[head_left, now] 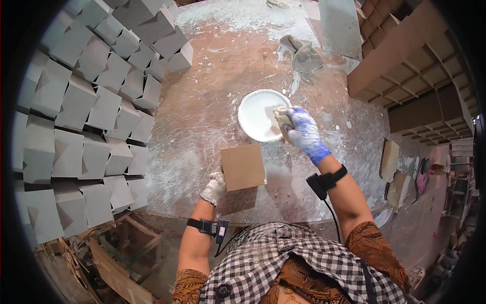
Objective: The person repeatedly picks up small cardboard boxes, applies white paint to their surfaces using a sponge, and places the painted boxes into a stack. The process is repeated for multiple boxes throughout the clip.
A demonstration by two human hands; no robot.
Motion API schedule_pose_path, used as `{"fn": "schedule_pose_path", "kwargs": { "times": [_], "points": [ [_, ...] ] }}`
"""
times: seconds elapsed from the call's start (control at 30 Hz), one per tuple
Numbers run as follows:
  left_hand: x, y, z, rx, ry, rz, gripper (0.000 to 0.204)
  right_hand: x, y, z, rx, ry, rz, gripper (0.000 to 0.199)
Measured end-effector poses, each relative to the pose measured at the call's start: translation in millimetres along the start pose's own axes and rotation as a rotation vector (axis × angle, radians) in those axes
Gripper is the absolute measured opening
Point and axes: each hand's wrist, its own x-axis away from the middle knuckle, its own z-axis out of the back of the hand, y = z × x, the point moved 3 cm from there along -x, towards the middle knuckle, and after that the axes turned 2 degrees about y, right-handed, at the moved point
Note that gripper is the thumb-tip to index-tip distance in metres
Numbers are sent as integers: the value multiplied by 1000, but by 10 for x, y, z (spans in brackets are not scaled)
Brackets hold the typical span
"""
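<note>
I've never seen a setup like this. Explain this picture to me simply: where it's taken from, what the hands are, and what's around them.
There is no machine here. A person wears a wide fisheye camera on the head, looking down, so straight edges bend near the rim. Both hands are the wearer's own, gloved, with dark straps on the forearms.

The left hand holds a square-faced brown box at its left side. The right hand grips a pale sponge or cloth over the edge of a white tub of white liquid.

The smeared table also carries a crumpled grey rag. Stacked grey boxes fill the left side.
</note>
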Motion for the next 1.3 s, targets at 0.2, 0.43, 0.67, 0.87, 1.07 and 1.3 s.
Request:
{"fn": "schedule_pose_path", "kwargs": {
  "times": [0.2, 0.43, 0.67, 0.87, 1.07, 1.3],
  "points": [
    [-155, -159, 224, -568, -223, -12, 36, -278, -160, -295, 121, -134, -11, 30],
    [-246, -175, 170, -1081, -491, -123, 38, -304, -48, -326, -36, -55, -56, 28],
    [-491, -233, -63, -1288, -628, -273, 40, -114, -124, -157, -111, -39, -114, 23],
    [-678, -482, 32, -1364, -703, -332, 41, 34, -29, -215, -17, 8, 105, 21],
    [-605, -609, 169, -1427, -754, -321, 45, 663, -483, 270, -120, 38, 544, 41],
    [-94, 75, -572, -1576, -772, -96, 49, 996, -734, -51, 257, -128, 516, 66]
  ]
}}
